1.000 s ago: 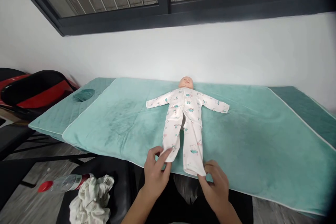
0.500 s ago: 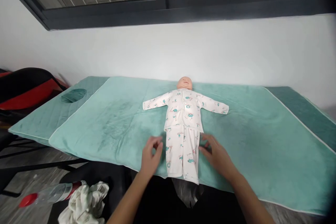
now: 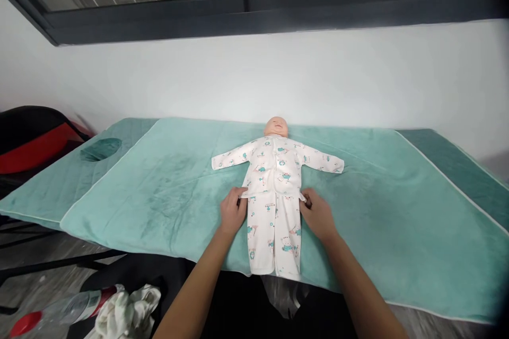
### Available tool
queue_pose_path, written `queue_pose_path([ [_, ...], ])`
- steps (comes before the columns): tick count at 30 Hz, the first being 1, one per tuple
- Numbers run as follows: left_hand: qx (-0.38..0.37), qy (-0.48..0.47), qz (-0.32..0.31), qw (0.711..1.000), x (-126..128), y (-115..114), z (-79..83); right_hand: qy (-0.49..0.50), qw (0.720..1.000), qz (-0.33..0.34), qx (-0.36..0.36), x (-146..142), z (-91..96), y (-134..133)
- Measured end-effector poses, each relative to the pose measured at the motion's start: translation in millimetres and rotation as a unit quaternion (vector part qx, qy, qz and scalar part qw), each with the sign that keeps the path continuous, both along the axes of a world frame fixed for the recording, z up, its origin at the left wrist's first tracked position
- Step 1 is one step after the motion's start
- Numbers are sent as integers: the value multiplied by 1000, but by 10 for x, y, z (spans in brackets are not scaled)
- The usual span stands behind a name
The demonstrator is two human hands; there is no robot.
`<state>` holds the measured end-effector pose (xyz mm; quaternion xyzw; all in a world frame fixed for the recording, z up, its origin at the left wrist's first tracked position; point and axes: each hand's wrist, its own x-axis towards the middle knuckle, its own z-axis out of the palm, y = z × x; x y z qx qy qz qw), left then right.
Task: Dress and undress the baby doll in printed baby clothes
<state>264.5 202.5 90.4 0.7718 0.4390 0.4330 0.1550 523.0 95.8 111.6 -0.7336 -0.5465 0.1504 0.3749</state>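
One white pajama top (image 3: 274, 167) with teal prints is on a baby doll (image 3: 276, 126), sleeves spread wide, head near the middle of the far edge of the massage bed (image 3: 382, 238). From my feed, I see the left hand (image 3: 233, 209) pinching the hem's left corner between thumb and fingers, and the right hand (image 3: 318, 213) pinching its right corner. Matching pajama pants (image 3: 260, 238) run from under the hem to the bed's near edge, legs side by side. Toward the bed's left end I make out a face hole (image 3: 101, 149). Below the near left edge, a crumpled cloth (image 3: 127, 312) and a red-capped bottle (image 3: 69, 310) lie together by a black seat (image 3: 170, 275).
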Motion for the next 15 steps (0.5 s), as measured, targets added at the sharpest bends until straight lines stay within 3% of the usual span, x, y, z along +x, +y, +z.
queue_pose_path([
  [4,61,-32,9,998,-13,-46,2,-23,1000,7,20,-12,-15,-61],
  [10,31,-34,33,998,-16,-50,36,-151,984,87,-29,-55,-24,-92],
  [15,27,-33,13,999,-42,-54,83,-72,984,155,-48,75,52,-117],
])
